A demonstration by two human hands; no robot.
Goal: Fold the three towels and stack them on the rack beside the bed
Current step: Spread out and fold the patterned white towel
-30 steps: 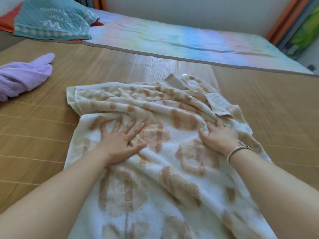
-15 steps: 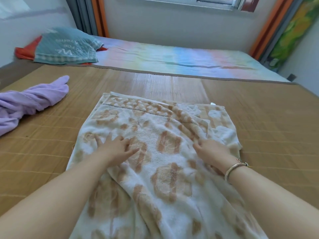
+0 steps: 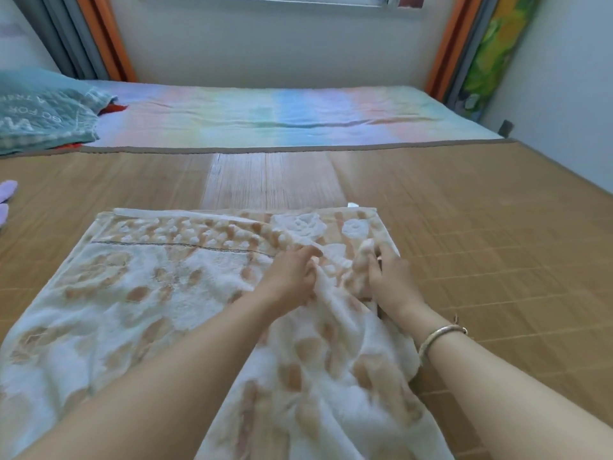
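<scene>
A white towel with tan flower patterns [image 3: 159, 293] lies spread on the bamboo mat [image 3: 497, 244] in front of me. Both hands are at its far right part. My left hand [image 3: 292, 277] pinches a fold of the towel with curled fingers. A short way to its right, my right hand [image 3: 388, 277] grips a bunched ridge of the same towel near the right edge. A purple towel [image 3: 6, 197] shows only as a tip at the left border. A teal towel with white lettering [image 3: 43, 111] lies folded at the far left on the bed.
A pastel rainbow sheet [image 3: 282, 114] covers the far half of the bed. Beyond it are a wall, grey and orange curtains [image 3: 86, 38] and a colourful panel [image 3: 491, 51] at the right. The mat's right edge drops off near the wall. No rack is in view.
The towel's far edge has been flattened out square. Both hands left their flat, spread positions, moved to the towel's right part and closed on its cloth. The view swung right and up.
</scene>
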